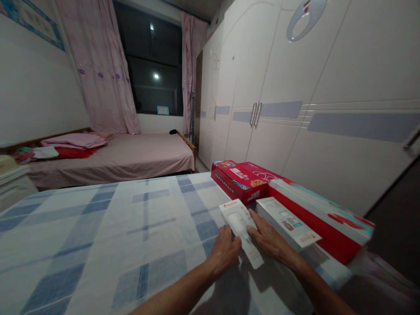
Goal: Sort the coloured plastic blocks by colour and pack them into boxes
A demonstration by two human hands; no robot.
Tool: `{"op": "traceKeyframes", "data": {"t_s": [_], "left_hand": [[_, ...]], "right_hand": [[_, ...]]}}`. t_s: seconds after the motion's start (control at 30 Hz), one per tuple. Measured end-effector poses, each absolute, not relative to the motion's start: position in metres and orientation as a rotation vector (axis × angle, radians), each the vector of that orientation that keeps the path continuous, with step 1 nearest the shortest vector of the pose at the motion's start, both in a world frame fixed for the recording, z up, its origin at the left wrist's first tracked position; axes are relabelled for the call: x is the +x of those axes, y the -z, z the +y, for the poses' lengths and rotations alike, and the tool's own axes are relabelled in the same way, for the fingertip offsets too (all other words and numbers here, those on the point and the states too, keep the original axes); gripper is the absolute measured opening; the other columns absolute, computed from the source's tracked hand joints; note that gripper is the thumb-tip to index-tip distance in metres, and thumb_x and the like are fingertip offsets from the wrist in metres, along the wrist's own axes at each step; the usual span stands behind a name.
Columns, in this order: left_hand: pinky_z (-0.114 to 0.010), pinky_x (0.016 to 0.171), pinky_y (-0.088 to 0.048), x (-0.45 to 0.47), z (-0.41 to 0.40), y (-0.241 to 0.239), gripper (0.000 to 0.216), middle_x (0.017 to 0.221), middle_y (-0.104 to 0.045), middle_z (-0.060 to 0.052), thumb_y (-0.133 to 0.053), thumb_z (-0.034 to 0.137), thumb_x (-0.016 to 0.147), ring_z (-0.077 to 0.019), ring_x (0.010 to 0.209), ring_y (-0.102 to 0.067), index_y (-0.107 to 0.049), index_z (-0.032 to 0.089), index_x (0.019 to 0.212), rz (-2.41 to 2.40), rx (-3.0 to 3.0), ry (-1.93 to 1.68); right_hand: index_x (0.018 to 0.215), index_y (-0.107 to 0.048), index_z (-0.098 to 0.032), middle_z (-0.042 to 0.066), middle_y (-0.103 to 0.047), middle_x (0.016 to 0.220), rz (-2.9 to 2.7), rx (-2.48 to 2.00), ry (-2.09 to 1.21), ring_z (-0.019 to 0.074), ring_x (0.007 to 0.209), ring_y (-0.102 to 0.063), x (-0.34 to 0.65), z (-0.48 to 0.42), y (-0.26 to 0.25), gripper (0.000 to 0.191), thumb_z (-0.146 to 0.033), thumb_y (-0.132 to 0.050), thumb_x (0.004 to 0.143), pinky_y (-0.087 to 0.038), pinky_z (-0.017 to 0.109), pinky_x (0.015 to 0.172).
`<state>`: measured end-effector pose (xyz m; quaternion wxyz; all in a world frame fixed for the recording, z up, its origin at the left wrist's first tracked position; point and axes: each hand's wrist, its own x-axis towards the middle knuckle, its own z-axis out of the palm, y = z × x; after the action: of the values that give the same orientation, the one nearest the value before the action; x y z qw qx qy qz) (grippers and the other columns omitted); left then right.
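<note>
A slim white carton with a pale bulb shape on its face point(234, 211) is held over blue-and-white checked fabric point(98, 240), grasped along opposite long edges by the fingers of the left hand point(225, 247) and the right hand point(267, 234). Just right of the right fingers is a white carton with red-and-blue print point(290, 222); beyond the fingertips sit a patterned red box point(241, 181) and a long red-and-white box point(320, 214), close together.

I'm in a home's bedroom: around me are a wooden-framed bed with a dusty-pink sheet point(147, 151), folded pink cloth bedding point(78, 140), long pink fabric curtains point(101, 61) and a tall, glossy white wardrobe with metal handles point(288, 74).
</note>
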<state>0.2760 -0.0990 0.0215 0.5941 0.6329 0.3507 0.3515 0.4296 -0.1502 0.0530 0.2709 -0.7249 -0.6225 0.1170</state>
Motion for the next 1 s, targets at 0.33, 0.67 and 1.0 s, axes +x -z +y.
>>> {"op": "traceKeyframes", "data": {"t_s": [0.33,0.67,1.0], "left_hand": [[-0.034,0.092,-0.039,0.306,-0.103,-0.028,0.035,0.1,-0.061,-0.011,-0.042,0.011,0.07,-0.0226,0.098,-0.052,-0.062,0.013,0.099,0.654,1.777,-0.701],[-0.038,0.088,-0.044,0.23,-0.086,-0.025,0.045,0.113,-0.057,-0.016,-0.049,0.02,0.074,-0.0218,0.091,-0.058,-0.055,0.01,0.117,0.841,1.827,-0.81],[-0.036,0.078,-0.051,0.165,-0.077,-0.012,0.032,0.11,-0.06,-0.012,-0.059,0.026,0.069,-0.0217,0.086,-0.063,-0.064,0.018,0.1,0.947,1.647,-1.005]], "right_hand": [[0.13,-0.046,-0.008,0.02,-0.038,0.141,-1.705,-2.409,0.226,0.0319,0.13,-0.034,0.432,-0.154,-0.053,0.055,-0.039,-0.042,0.085,-0.035,0.05,0.099],[0.131,-0.045,-0.011,0.02,-0.037,0.141,-1.808,-2.349,0.462,0.0359,0.129,-0.033,0.42,-0.147,-0.037,0.055,-0.035,-0.049,0.083,-0.029,0.049,0.1],[0.133,-0.041,-0.008,0.023,-0.039,0.139,-1.764,-2.466,0.567,0.0374,0.123,-0.04,0.416,-0.142,-0.041,0.049,-0.022,-0.036,0.087,-0.035,0.051,0.092]]}}
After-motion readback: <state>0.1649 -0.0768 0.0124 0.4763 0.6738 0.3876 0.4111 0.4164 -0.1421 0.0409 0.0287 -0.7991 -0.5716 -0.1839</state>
